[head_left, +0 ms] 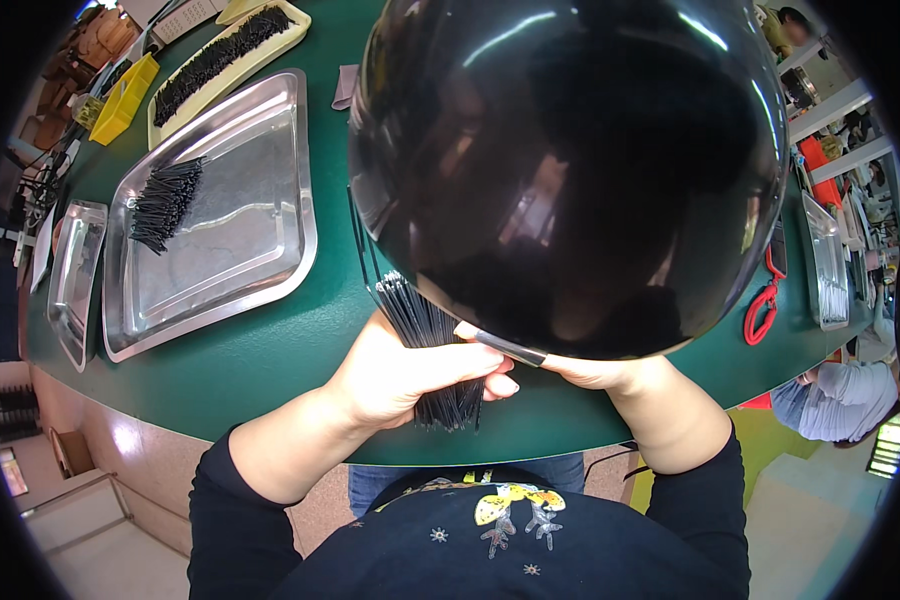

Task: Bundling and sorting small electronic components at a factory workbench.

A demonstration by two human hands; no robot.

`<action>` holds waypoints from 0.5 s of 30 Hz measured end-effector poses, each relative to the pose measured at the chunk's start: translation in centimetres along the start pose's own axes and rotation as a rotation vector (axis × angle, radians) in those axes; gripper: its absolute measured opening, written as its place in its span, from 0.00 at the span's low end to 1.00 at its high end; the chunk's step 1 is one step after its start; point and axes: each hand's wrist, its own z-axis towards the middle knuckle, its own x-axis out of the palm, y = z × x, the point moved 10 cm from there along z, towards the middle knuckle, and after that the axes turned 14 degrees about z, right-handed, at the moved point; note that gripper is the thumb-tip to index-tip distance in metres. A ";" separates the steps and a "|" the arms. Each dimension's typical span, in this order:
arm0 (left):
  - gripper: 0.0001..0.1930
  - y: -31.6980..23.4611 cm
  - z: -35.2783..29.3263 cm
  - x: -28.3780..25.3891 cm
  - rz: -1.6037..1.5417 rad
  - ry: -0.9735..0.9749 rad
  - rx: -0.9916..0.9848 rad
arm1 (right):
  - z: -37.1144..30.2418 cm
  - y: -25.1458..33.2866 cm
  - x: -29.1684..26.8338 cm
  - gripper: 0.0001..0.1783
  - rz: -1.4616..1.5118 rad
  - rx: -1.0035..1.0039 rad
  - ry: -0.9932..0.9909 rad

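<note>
Black thin sticks, a bundle, lie inside the grip of your left hand, which is closed around them; their long axis runs away from you, tilted a little to the left. Your right hand is just beside, mostly hidden under a glossy black dome, so I cannot tell its grip. Far left of the grip, on the green table, a steel tray holds a small pile of sticks.
</note>
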 end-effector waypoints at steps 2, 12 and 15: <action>0.04 0.0 0.0 0.1 -0.013 0.010 -0.002 | -0.1 0.3 0.5 0.09 -0.062 -0.025 0.029; 0.05 -1.0 -0.3 -1.3 0.339 -0.109 0.148 | 0.7 0.2 -1.1 0.19 0.307 -0.271 0.060; 0.02 -1.8 -0.9 -1.8 0.738 -0.185 0.424 | -0.2 1.0 -2.0 0.16 -0.067 -0.485 -0.034</action>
